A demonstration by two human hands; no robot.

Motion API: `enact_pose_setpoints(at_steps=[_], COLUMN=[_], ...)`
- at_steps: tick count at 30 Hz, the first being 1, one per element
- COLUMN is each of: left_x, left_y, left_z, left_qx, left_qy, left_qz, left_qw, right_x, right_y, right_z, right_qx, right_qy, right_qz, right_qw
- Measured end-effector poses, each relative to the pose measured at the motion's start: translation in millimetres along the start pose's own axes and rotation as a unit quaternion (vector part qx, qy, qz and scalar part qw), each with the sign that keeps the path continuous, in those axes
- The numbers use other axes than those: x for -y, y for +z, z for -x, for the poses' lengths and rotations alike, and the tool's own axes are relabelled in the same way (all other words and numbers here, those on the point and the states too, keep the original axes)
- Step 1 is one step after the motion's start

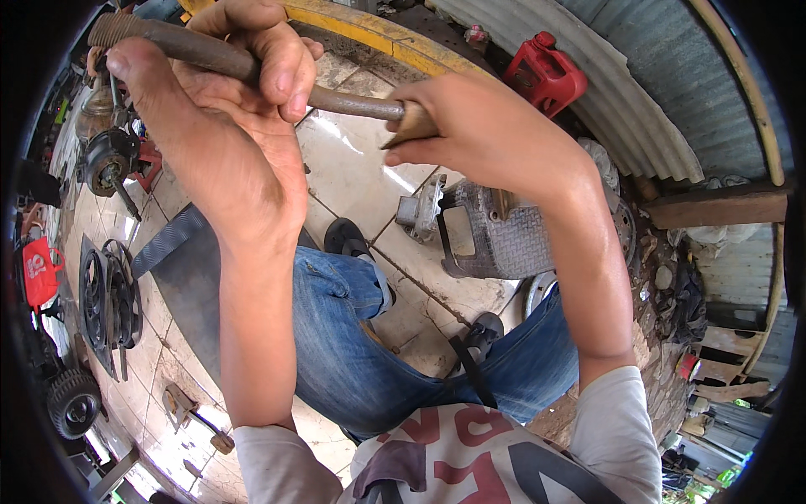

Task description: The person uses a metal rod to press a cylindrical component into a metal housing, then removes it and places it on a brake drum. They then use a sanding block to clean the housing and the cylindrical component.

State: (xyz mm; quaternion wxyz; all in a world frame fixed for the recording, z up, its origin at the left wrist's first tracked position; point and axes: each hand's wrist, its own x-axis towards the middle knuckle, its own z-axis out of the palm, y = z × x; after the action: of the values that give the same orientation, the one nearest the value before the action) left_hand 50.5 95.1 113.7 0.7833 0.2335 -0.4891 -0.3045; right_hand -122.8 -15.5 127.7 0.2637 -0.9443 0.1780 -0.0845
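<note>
A brown metal rod (214,52) with a threaded thick end at the upper left is held up in front of me, sloping down to the right. My left hand (252,118) is closed around its thick part, the thumb near the threads and the fingers curled over the shaft. At the thinner right end, a folded tan sheet (415,124), which looks like sandpaper, wraps the rod. My right hand (474,113) pinches this sheet around the rod; some of its fingers are hidden behind the hand.
Below my right forearm a textured metal housing (504,239) stands on the tiled floor (344,151). A red jerry can (546,74) is by the corrugated wall (621,109). A yellow bar (378,32) crosses the far side. Black coiled parts (109,302) and a small wheel (74,403) are at left.
</note>
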Motion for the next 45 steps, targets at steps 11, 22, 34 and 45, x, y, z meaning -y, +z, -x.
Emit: enact_pose_setpoints(at_steps=[11,22,34,45], left_x=[-3.1,0.7,-1.9,-8.4], left_y=[4.5,27.0,24.0,21.9], left_z=[-1.5,-0.5,-2.7,-3.7], left_qx=[0.014,-0.063,-0.117,-0.110], left_qy=[0.001,0.016,-0.012,-0.026], left_qz=[-0.031,0.007,-0.037,-0.008], left_qw=[0.999,0.998,0.992,0.994], right_x=[-69.8,-55.2,22.4,-97.3], right_y=[-18.2,-0.1,36.3,11.3], right_z=[69.7,64.5,-0.8,128.6], right_qx=[0.020,-0.087,-0.210,-0.172], right_qy=[0.129,0.042,-0.026,0.174], right_qz=[0.016,0.028,0.066,0.091], right_qw=[0.991,0.995,0.975,0.965])
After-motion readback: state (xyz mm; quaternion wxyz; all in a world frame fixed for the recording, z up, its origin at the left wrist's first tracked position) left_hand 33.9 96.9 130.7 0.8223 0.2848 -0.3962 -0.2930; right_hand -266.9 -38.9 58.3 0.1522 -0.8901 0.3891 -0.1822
